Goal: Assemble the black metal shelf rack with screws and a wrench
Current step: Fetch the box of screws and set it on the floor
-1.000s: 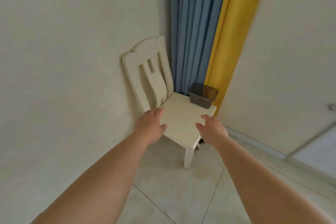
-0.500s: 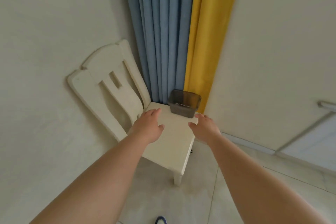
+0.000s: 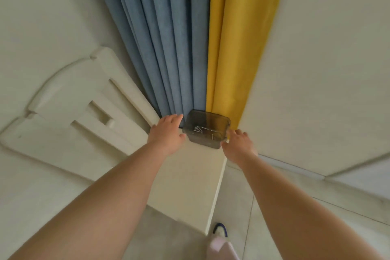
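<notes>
Item: dark translucent box [image 3: 206, 130] holding screws [image 3: 198, 129], at the back corner of a cream chair seat [image 3: 185, 186], against blue and yellow curtains [image 3: 190, 38]. Left hand [image 3: 167, 133] and right hand [image 3: 238, 143]: fingers extended, flanking the box, grasping nothing.

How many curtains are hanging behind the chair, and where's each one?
2. The blue curtain hangs behind the chair, left of the box of screws; the yellow curtain hangs right beside it.

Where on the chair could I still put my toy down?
The near part of the chair seat, between the arms, is bare. The far end is crowded: the dark box sits against the curtains, with the left hand and right hand beside it.
</notes>
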